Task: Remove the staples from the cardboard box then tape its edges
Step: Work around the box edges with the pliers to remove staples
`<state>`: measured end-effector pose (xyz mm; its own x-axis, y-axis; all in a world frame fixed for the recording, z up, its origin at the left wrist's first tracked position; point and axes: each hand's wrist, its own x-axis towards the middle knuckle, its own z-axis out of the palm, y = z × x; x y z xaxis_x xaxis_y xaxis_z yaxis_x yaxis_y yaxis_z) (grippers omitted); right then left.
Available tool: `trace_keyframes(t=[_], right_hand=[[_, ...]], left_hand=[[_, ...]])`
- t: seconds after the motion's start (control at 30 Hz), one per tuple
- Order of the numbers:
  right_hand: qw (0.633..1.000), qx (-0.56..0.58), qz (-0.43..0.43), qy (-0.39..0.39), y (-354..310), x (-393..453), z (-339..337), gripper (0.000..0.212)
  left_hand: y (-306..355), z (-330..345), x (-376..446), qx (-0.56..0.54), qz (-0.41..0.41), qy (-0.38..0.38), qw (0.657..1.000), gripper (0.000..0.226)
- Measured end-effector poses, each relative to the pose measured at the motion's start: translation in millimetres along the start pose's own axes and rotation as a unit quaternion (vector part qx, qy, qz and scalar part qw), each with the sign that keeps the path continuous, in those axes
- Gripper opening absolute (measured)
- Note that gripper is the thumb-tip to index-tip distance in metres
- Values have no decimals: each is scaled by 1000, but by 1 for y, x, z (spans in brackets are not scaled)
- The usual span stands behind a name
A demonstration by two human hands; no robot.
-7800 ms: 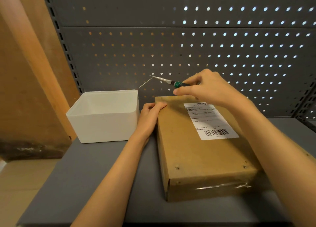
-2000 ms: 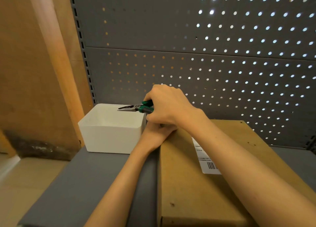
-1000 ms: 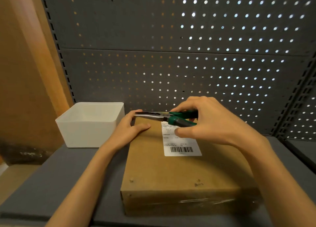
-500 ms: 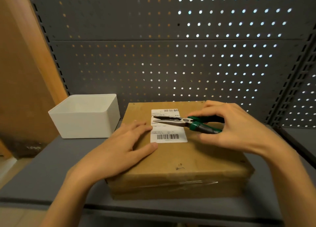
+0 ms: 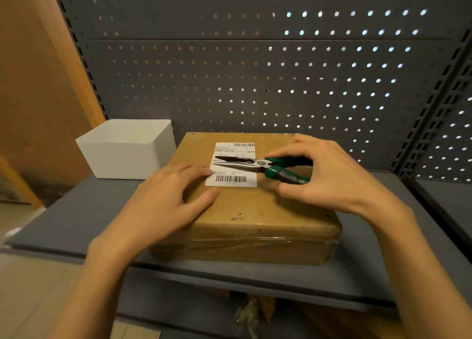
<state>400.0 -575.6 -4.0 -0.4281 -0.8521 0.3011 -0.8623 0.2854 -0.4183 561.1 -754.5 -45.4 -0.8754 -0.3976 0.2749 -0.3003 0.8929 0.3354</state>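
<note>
A flat brown cardboard box [image 5: 258, 211] lies on a grey shelf [image 5: 76, 218], its front edge close to the shelf's front lip, with clear tape running along its near side. A white shipping label with barcodes [image 5: 233, 171] is stuck on the box's top, toward the far half. A small dark staple mark [image 5: 237, 216] shows on the top, near the front edge.

The left hand [image 5: 163, 206] lies flat on the near-left part of the box top, fingers straight and spread, fingertips touching the label's left edge; it grips nothing. The right hand [image 5: 329, 177] hovers over the right part of the box top, fingers curled round the green-and-black handles of a pair of needle-nose pliers [image 5: 258, 165]. The pliers' metal nose points left across the label, its tips slightly parted, just above the box.

A white rectangular plastic bin [image 5: 127, 149] stands on the shelf just left of the box's far corner. Behind the box rises a grey perforated metal back panel [image 5: 255, 70].
</note>
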Motion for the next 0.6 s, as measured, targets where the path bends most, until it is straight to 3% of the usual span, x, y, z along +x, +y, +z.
trace_keyframes(t=[0.3,0.6], right_hand=[[999,26,-27,-34,11,-25,-8,44],[996,-60,-10,-66,0,-49,-13,51]], left_hand=[[7,5,-7,2,-43,19,999,73],[8,5,-10,10,-56,6,998,67]])
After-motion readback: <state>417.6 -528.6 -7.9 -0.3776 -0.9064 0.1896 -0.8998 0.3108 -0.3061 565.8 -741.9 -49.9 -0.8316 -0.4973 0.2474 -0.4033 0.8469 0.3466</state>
